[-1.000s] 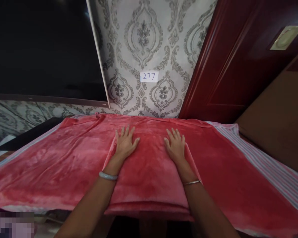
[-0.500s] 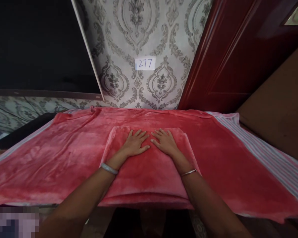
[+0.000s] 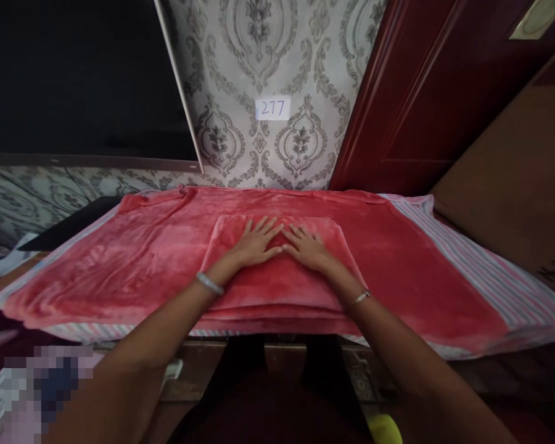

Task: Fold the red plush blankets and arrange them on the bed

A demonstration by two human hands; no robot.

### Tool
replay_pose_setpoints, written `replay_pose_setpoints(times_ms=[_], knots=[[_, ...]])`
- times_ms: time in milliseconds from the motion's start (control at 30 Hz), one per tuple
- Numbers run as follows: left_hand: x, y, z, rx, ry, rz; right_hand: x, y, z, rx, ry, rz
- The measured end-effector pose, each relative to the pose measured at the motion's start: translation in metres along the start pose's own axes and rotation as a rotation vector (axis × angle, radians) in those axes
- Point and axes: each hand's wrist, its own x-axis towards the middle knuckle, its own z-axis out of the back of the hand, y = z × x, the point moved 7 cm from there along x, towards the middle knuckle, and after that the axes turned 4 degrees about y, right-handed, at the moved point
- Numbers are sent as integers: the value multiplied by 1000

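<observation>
The largest thing is the red plush blanket [image 3: 398, 265], spread wide across the worktop [image 3: 9, 275], whose wooden edge shows at the far left. Shallow creases run through the blanket's left part; the right part lies smoother and deeper red. Behind it rises the wall [image 3: 259, 145], papered in grey and white damask. The television [image 3: 83, 80], its screen dark, fills the upper left, and the dark red door [image 3: 425, 92] stands at the upper right. The cardboard box [image 3: 513, 160] leans in at the right, beside the spread.

Grey, pink and white striped cloth [image 3: 490, 271] shows along the right side of the red plush and under its near edge; whether it is a backing or a separate sheet cannot be told. The folded plush piece [image 3: 282, 287], of the same red, lies on the middle of the blanket near the front edge, roughly rectangular, its layers stacked visibly at the near side. The black panel [image 3: 74, 222] lies to the left, partly under the spread.

The left hand [image 3: 254, 243] and the right hand [image 3: 308, 248] rest palm down on the folded piece, fingers open and spread, gripping nothing, their thumb tips close together. The paper label [image 3: 272, 108] reading "277" is on the wall. Smallest are the pale bangle [image 3: 209, 283] on the left wrist and the thin silvery bracelet [image 3: 361, 297] on the right.
</observation>
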Motion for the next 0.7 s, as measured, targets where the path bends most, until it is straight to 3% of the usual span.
replay_pose_setpoints(times_ms=[100,233,400,567,700], knots=[[-44,-35,-13,-5,11,-150,-46,18,-19,-16,-9,98],[-77,-52,-42,15,2,-55,-82,29,-37,-85,-117,69],[-76,-56,-51,35,-28,-17,-82,32,-41,-112,-177,33],[-73,-57,-43,44,-49,-21,-81,34,-39,-109,-203,37],[-90,-54,-38,74,-88,-20,-98,30,-42,-95,-249,45]])
